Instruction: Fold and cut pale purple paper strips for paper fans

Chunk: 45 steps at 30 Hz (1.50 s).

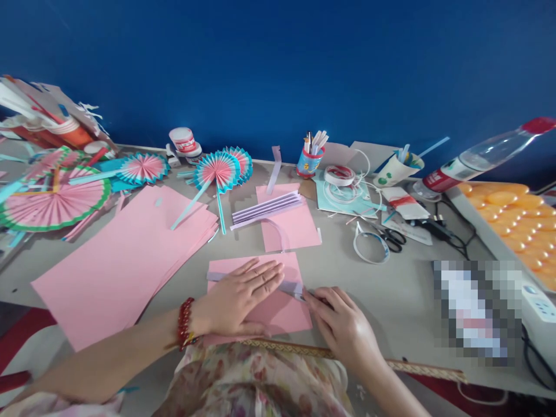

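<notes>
My left hand point(243, 295) lies flat, fingers stretched out, on a sheet of pink paper point(282, 315) near the table's front edge. Under its palm and fingers runs a purple paper strip point(290, 286), which crosses the sheet and shows at both sides. At the strip's right end my right hand point(347, 330) is closed in a pinch. A small greyish tip shows by its fingers, but what they grip is too small to tell. Just beyond lie a folded purple paper piece point(267, 209) and a second pink sheet point(295, 229).
A pink paper stack point(117, 260) and pleated paper fans point(217, 171) lie left. Toward the back stand a pen cup point(310, 161) and a plastic bottle point(473, 162). Scissors point(391, 237) and a tape roll point(371, 248) are right. A wooden ruler-like strip point(425, 369) lies along the front edge.
</notes>
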### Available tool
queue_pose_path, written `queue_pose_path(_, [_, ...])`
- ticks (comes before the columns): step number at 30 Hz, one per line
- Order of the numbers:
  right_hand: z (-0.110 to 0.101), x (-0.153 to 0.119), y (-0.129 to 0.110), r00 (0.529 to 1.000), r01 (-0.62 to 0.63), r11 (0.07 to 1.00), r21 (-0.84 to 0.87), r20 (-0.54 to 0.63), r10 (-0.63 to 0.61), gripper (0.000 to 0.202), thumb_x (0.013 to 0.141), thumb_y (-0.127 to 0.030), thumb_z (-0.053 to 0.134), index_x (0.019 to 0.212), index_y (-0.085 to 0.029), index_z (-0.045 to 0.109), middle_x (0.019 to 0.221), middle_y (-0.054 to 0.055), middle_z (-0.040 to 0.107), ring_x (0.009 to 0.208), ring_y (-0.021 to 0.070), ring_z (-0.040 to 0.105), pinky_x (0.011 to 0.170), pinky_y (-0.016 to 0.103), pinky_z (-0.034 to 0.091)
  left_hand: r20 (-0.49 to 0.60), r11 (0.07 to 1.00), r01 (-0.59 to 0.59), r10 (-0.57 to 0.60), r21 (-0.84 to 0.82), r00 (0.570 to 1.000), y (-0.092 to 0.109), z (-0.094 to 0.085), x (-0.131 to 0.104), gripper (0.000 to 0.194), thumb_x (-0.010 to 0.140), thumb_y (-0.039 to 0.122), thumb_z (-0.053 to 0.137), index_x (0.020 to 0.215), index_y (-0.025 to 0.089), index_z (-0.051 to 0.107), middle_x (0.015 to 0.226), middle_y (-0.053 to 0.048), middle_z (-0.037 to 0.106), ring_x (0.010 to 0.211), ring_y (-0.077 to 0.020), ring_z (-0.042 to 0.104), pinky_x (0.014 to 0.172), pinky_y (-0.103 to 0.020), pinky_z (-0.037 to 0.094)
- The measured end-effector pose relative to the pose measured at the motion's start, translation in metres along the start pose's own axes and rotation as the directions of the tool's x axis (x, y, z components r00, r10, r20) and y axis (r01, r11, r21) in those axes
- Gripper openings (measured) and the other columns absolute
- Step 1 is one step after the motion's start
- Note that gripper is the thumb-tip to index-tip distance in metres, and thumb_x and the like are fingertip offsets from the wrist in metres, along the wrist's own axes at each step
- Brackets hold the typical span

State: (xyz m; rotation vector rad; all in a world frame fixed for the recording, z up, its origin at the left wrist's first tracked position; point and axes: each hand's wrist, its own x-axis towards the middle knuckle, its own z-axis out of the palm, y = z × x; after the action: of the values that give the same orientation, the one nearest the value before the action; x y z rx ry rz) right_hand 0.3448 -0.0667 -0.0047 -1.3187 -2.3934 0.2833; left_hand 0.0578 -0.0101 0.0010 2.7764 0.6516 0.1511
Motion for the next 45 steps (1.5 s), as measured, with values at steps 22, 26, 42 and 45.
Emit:
queue_pose_path(22, [0.004,0.009,-0.008,0.999,-0.033,0.998,0.060,0.011,0.032,0.030,0.096,-0.012,0.046,0.113,-0.020,0.069,0.102,0.009,0.063,0.089,0.0207,0.057,0.079,0.033,0.050,0.050,0.999,-0.009,0.006,0.049,0.999,-0.007,0.009,-0.011,0.097,0.092,0.078,0.029,0.160,0.012,0.010,0.164,-0.011,0.021,0.153,-0.0268,0.014,0.125,-0.046,0.006])
queue_pose_path(26, [0.006,0.009,-0.009,1.000,-0.025,0.998,0.057,0.008,0.025,0.029,0.096,-0.011,0.046,0.113,-0.018,0.068,0.103,0.010,0.062,0.090,0.0217,0.055,0.080,0.035,0.049,0.051,0.999,-0.013,0.011,0.049,0.999,-0.007,0.008,-0.010,0.096,0.093,0.077,0.028,0.160,0.011,0.011,0.164,-0.011,0.020,0.153,-0.0270,0.014,0.125,-0.046,0.005])
queue_pose_path(42, [0.011,0.009,-0.011,1.000,0.001,0.999,0.052,-0.008,-0.001,0.028,0.097,-0.013,0.047,0.116,-0.017,0.068,0.103,0.009,0.062,0.090,0.0201,0.056,0.079,0.033,0.050,0.043,0.999,-0.011,0.009,0.051,0.999,-0.007,0.006,-0.010,0.092,0.096,0.070,0.036,0.160,0.010,0.010,0.165,-0.011,0.017,0.154,-0.0261,0.012,0.126,-0.047,0.006])
queue_pose_path(45, [0.013,0.011,-0.015,1.000,-0.010,0.999,0.044,-0.009,0.011,0.028,0.096,-0.013,0.047,0.115,-0.017,0.068,0.104,0.010,0.063,0.090,0.0211,0.056,0.080,0.034,0.050,0.044,0.999,-0.012,0.009,0.053,0.999,-0.007,0.007,-0.010,0.091,0.097,0.070,0.034,0.160,0.009,0.009,0.165,-0.011,0.016,0.154,-0.0256,0.010,0.126,-0.046,0.004])
